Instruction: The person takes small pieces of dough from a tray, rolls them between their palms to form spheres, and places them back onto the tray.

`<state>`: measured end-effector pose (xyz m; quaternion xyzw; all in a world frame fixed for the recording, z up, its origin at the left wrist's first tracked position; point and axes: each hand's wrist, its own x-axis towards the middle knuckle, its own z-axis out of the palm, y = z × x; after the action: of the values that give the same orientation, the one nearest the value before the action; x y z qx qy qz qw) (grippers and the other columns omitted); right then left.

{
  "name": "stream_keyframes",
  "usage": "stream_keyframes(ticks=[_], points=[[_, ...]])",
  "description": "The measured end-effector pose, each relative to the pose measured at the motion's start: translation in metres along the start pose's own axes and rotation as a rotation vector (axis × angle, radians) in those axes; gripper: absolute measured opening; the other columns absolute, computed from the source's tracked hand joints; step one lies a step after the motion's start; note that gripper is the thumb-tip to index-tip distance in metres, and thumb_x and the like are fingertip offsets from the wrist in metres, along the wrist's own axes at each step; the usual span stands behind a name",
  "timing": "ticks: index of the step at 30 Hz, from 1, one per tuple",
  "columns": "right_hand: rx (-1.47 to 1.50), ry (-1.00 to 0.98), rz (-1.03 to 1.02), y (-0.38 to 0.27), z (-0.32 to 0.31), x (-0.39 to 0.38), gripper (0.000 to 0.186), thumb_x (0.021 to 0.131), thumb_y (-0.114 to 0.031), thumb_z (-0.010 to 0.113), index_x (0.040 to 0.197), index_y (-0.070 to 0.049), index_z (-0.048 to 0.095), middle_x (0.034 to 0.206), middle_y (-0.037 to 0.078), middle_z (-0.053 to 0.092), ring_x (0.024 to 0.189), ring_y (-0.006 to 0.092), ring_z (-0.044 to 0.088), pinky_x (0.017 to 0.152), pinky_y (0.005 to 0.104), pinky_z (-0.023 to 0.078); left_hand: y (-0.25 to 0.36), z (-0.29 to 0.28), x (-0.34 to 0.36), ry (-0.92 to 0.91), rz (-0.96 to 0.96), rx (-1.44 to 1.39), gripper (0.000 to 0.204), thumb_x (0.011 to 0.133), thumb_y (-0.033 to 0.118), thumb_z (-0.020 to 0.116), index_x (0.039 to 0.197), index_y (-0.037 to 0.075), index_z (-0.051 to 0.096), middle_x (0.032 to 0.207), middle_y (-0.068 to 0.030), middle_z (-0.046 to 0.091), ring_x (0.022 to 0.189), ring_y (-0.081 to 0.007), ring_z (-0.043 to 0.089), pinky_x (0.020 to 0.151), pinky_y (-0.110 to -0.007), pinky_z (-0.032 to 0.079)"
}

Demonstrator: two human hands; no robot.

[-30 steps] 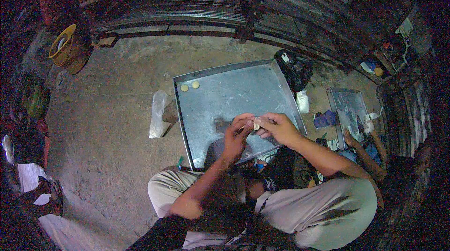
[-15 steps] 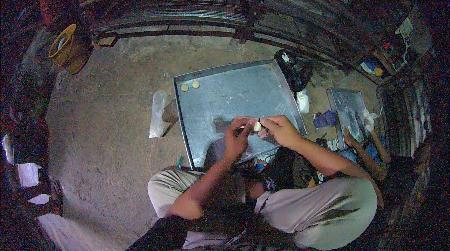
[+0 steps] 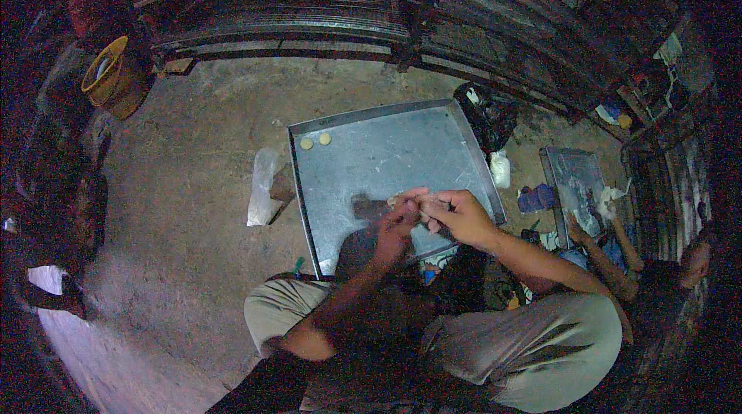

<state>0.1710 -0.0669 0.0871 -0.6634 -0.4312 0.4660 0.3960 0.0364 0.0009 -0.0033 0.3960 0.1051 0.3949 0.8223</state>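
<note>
Both hands meet above the near part of a large metal tray (image 3: 386, 153). My left hand (image 3: 398, 222) is closed, its fingers bent against those of my right hand (image 3: 461, 217), which pinches from the other side. Between them is a small piece of pale dough, now almost wholly covered by the fingers. Two small pale dough rounds, a left one (image 3: 307, 143) and a right one (image 3: 325, 138), lie side by side in the tray's far left corner.
Left of the tray lies a clear plastic bag (image 3: 263, 178); a black bag (image 3: 485, 120) and a white packet (image 3: 500, 169) are at its right. Another person's hand (image 3: 578, 232) is by a second tray (image 3: 573, 170). Racks (image 3: 286, 4) stand behind; a yellow-rimmed bucket (image 3: 112, 81) is far left.
The pale dough, plainly visible between my fingertips before, is now covered by them. My fingers have closed in together, and my right hand has shifted slightly. The two rounds stay in place.
</note>
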Motion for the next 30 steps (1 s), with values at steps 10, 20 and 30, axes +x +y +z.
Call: stream_keyframes(ticks=[10,20,30], points=[[0.326,-0.02,0.262,0.014,-0.005,0.004,0.043,0.1,-0.043,0.053,0.102,-0.004,0.068,0.081,0.002,0.067,0.064,0.0105,0.059,0.059,0.0242,0.048,-0.016,-0.015,0.0,-0.027,-0.246,-0.173,0.032,0.101,0.028,0.053,0.12,0.003,0.06,0.108,-0.0059,0.062,0.098,-0.0158,0.058,0.082,-0.032,0.048],[0.184,-0.054,0.223,0.001,-0.007,0.0,0.032,0.099,-0.03,0.058,0.117,-0.004,0.065,0.094,0.002,0.067,0.076,0.0084,0.06,0.07,0.0245,0.052,-0.021,-0.009,0.012,0.015,-0.143,0.258,0.035,0.102,0.033,0.048,0.122,0.006,0.059,0.108,-0.0066,0.062,0.098,-0.0163,0.059,0.08,-0.033,0.047],[-0.187,-0.02,0.073,-0.007,-0.016,0.001,0.039,0.1,-0.038,0.056,0.104,-0.003,0.071,0.078,0.004,0.069,0.065,0.0128,0.061,0.064,0.0289,0.051,-0.007,0.013,-0.003,0.114,0.244,0.564,0.029,0.089,0.012,0.066,0.116,0.003,0.058,0.119,-0.0113,0.057,0.108,-0.0231,0.057,0.094,-0.036,0.045]])
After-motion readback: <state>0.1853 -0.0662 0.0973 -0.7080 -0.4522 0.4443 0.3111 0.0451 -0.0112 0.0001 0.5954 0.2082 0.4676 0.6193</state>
